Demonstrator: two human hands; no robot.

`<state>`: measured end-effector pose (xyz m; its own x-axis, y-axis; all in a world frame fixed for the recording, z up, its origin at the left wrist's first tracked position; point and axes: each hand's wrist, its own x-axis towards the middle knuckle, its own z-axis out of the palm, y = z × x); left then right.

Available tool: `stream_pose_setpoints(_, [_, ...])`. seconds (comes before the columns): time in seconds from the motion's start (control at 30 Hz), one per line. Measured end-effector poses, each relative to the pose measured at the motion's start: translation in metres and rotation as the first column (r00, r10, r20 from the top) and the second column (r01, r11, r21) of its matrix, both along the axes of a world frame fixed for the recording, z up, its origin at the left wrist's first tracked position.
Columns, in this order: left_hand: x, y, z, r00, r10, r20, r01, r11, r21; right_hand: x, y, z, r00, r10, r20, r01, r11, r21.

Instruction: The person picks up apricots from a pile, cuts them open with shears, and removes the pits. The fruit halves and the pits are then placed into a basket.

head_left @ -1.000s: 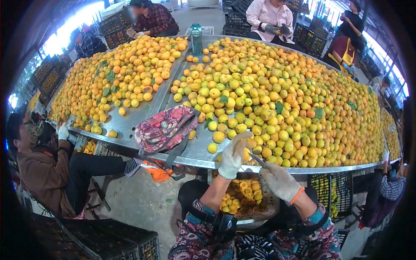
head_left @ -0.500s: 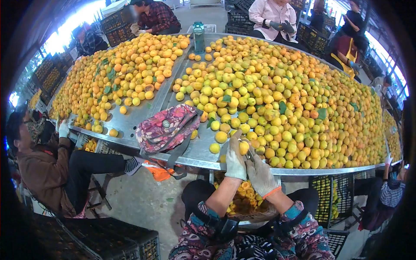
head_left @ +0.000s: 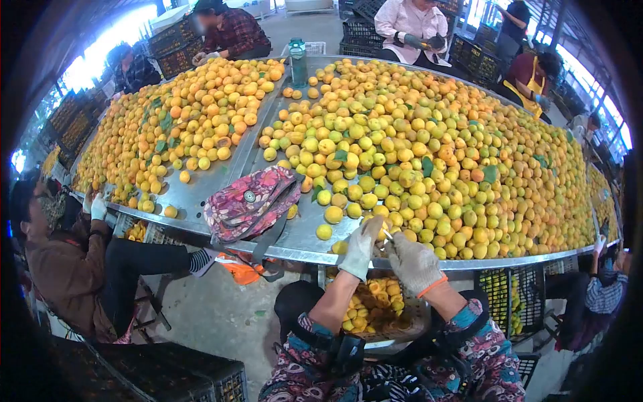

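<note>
My left hand point(head_left: 362, 246), in a whitish glove, is closed at the table's front edge. Close beside it on the right is my right hand point(head_left: 412, 261), in a knitted glove with an orange cuff, its fingers closed too. A small pale, shiny thing point(head_left: 386, 234) shows between the fingertips; what each hand grips is mostly hidden. Yellow-orange fruit point(head_left: 435, 208) lies heaped just beyond both hands. Below them, under the table edge, a basket point(head_left: 416, 318) holds cut-open fruit.
A pink floral bag point(head_left: 251, 201) lies on the metal table point(head_left: 305, 238), left of my hands. A green bottle point(head_left: 298, 63) stands at the far side. Black crates point(head_left: 495, 301) are below right. A person point(head_left: 74, 268) sits at the left; others are around the table.
Both hands have moved slightly down, toward the table edge. The yellow fruit that showed between them is now mostly out of sight, and the view has shifted a little.
</note>
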<state>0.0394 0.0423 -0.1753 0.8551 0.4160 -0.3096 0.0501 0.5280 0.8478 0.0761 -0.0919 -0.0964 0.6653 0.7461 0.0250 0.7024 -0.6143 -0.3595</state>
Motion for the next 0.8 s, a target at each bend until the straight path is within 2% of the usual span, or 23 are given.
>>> stream_pose_setpoints(0.07, [0.000,0.001,0.004,0.999,-0.013,-0.037,0.010,0.997,-0.079,-0.003,0.000,-0.003,0.999,-0.002,-0.051,0.004,0.999,0.054])
stream_pose_setpoints(0.13, [0.012,-0.010,-0.030,0.964,0.191,0.183,-0.206,0.976,0.069,-0.004,0.005,-0.009,0.993,0.002,-0.115,0.010,0.994,0.109])
stream_pose_setpoints(0.2, [0.014,-0.013,-0.052,0.902,0.266,0.341,-0.372,0.879,0.298,-0.002,0.009,-0.017,0.981,-0.004,-0.195,0.036,0.986,0.162])
stream_pose_setpoints(0.23, [0.011,-0.011,-0.051,0.890,0.249,0.382,-0.417,0.785,0.459,-0.001,0.010,-0.019,0.969,-0.005,-0.248,0.049,0.984,0.169])
stream_pose_setpoints(0.3, [0.003,-0.009,-0.050,0.923,0.163,0.348,-0.338,0.776,0.533,0.000,0.009,-0.022,0.936,-0.008,-0.351,0.076,0.981,0.180])
stream_pose_setpoints(0.33, [-0.007,-0.008,-0.030,0.955,0.091,0.282,-0.215,0.867,0.450,0.000,0.006,-0.027,0.931,0.016,-0.364,0.070,0.973,0.221])
stream_pose_setpoints(0.4, [-0.019,-0.006,-0.008,0.976,-0.048,0.214,-0.045,0.911,0.410,-0.003,-0.004,-0.039,0.923,0.069,-0.379,0.059,0.947,0.316])
stream_pose_setpoints(0.43, [-0.025,-0.007,-0.003,0.976,-0.103,0.194,0.002,0.886,0.463,-0.006,-0.009,-0.041,0.905,0.073,-0.419,0.068,0.948,0.312])
stream_pose_setpoints(0.5, [-0.034,-0.013,0.001,0.972,-0.171,0.162,0.080,0.886,0.456,-0.014,-0.018,-0.042,0.867,0.085,-0.492,0.079,0.950,0.303])
stream_pose_setpoints(0.53, [-0.039,-0.017,0.000,0.971,-0.184,0.152,0.110,0.911,0.397,-0.023,-0.023,-0.037,0.827,0.030,-0.561,0.171,0.938,0.303])
stream_pose_setpoints(0.57, [-0.047,-0.021,-0.004,0.971,-0.198,0.135,0.143,0.932,0.334,-0.030,-0.029,-0.037,0.809,0.037,-0.587,0.194,0.926,0.325])
stream_pose_setpoints(0.6, [-0.048,-0.027,-0.028,0.948,-0.156,0.277,0.117,0.982,0.151,-0.037,-0.036,-0.038,0.788,0.043,-0.614,0.218,0.913,0.344])
stream_pose_setpoints(0.63, [-0.055,-0.033,-0.013,0.958,-0.148,0.246,0.117,0.983,0.138,-0.041,-0.041,-0.037,0.771,0.052,-0.635,0.240,0.899,0.366])
stream_pose_setpoints(0.67, [-0.063,-0.044,0.014,0.966,-0.144,0.216,0.119,0.985,0.126,-0.048,-0.048,-0.019,0.504,-0.030,-0.863,0.362,0.915,0.179])
stream_pose_setpoints(0.7, [-0.070,-0.051,0.028,0.973,-0.138,0.183,0.119,0.987,0.111,-0.052,-0.055,-0.020,0.587,-0.021,-0.809,0.345,0.911,0.226])
stream_pose_setpoints(0.73, [-0.073,-0.050,0.008,0.957,-0.150,0.249,0.148,0.989,0.025,-0.057,-0.065,-0.023,0.659,-0.013,-0.752,0.321,0.909,0.266])
stream_pose_setpoints(0.77, [-0.081,-0.052,0.003,0.966,-0.180,0.186,0.166,0.982,0.092,-0.062,-0.074,-0.025,0.727,-0.005,-0.686,0.293,0.907,0.304])
stream_pose_setpoints(0.8, [-0.087,-0.052,0.001,0.970,-0.207,0.128,0.186,0.969,0.160,-0.066,-0.083,-0.018,0.738,-0.064,-0.672,0.356,0.883,0.307])
